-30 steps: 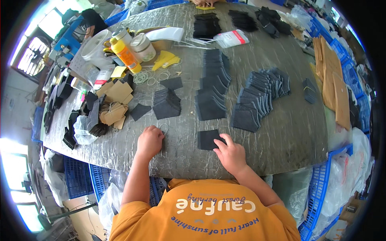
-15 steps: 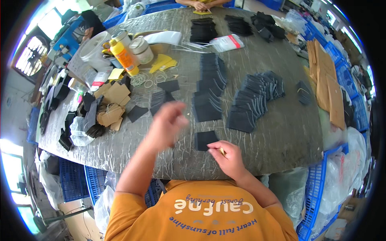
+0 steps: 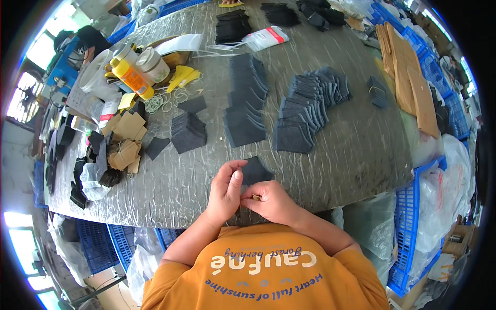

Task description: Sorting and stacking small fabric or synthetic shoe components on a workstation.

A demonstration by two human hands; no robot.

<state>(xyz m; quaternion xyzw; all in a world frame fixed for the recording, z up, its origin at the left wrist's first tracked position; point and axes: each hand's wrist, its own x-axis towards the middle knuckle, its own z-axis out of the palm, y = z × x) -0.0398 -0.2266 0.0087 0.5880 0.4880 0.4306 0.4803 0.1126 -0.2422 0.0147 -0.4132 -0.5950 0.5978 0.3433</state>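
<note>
Close to the table's front edge lies a dark blue-grey cut panel (image 3: 258, 170), with one edge curved. My left hand (image 3: 226, 190) is at the panel's left side, its fingers stretched and the thumb held up apart; the fingertips overlap the panel's edge, and whether they press on it is unclear. Just below the panel my right hand (image 3: 271, 200) is closed in a pinch on a small tan piece (image 3: 256, 197), mostly covered by the fingers. The two hands nearly meet. Ahead of them lie a fanned row of similar panels (image 3: 244, 126) and a second row (image 3: 297, 126) to its right.
On the left are a smaller panel stack (image 3: 188, 133), tan card pieces (image 3: 126, 154), rubber bands (image 3: 157, 102), a yellow bottle (image 3: 132, 78) and a white-lidded jar (image 3: 151, 64). Black stacks (image 3: 231, 27) lie at the far side. Brown paper (image 3: 413, 77) lines the right edge; blue crates (image 3: 405, 232) stand beside the table.
My left hand has come from above the left-hand stack back to the single panel. My right hand has moved left and nearer me, keeping its pinch. The whole view has shifted slightly.
</note>
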